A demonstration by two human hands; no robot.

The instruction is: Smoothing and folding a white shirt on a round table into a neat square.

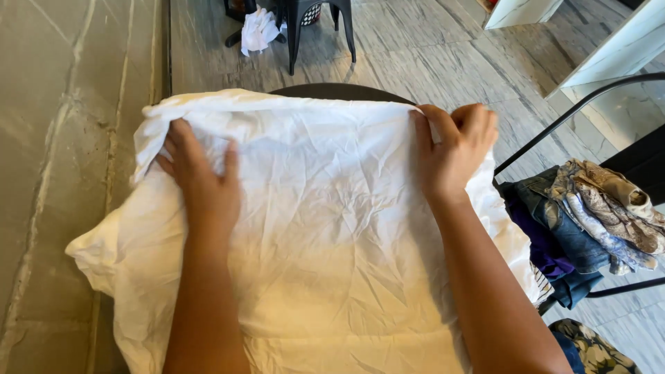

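Item: white cloth [332, 235], a large creased sheet or cover, spread under both my hands and draped over a round dark counter [339, 91] whose far rim shows just beyond them.
Position: it fills the space between and below my forearms; its far edge runs from one hand to the other, its left corner hangs off to the outside of my left hand.
Left hand [201, 176]: I see it lying palm down, fingers spread and curling over a fold near the far left corner; pressing rather than pinching, as far as I can tell.
Right hand [457, 145]: closed over the far right edge, thumb on top and fingers wrapped behind, gripping the hem.
Handling, my judgement: light, limp, no stiffness; it will sag and bunch wherever unsupported, and wrinkles readily. Not fragile, not slippery against skin, though it may slide on the smooth counter.
Where to hold: I would take it at the corners or along the hem, one hand each side, keeping the edge taut between them.
Beside right hand: pile of clothes [589, 221], denim and patterned, on a black frame, apart from the cloth.
Beyond hands: black stool [315, 21], small white rag [258, 31] on the floor, well apart.
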